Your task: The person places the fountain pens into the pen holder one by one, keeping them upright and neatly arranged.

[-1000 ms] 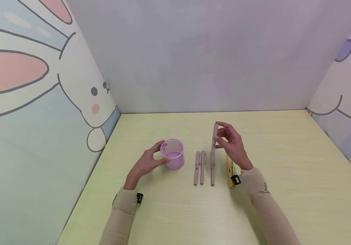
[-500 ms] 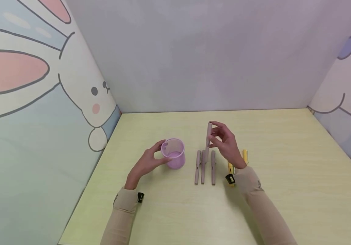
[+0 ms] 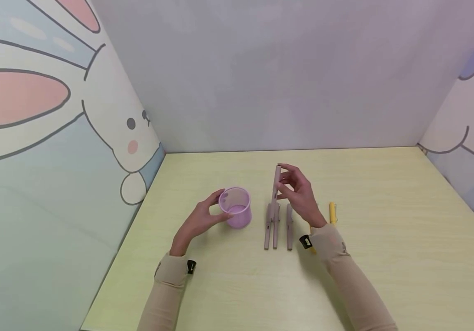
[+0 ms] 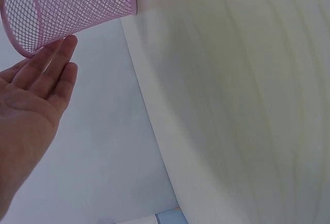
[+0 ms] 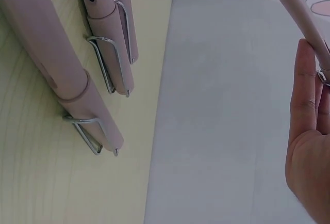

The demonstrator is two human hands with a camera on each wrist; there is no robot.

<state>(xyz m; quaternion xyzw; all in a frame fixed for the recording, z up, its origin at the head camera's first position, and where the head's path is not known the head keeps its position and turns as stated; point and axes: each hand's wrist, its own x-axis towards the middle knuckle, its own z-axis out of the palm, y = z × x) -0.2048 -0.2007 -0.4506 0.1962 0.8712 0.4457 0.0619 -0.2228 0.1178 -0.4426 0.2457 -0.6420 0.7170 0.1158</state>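
A pink-purple mesh pen cup stands upright on the table. My left hand holds it from the left, thumb at the near side and fingers at the far side; in the left wrist view the fingers touch the mesh near the rim. My right hand pinches a mauve pen with its upper end raised, over other pens and apart from the cup. Below lie three more mauve pens, the rightmost pen a little apart. Metal clips show on the lying pens in the right wrist view.
To the right of the mauve pens lies a yellow pen. Another yellow piece is mostly hidden under my right wrist. Grey wall rises behind the pale wooden table, and cartoon-printed panels stand at both sides.
My right hand has moved left with the raised pen, from above the rightmost lying mauve pen to above the two left ones. The left hand and cup stay in place.
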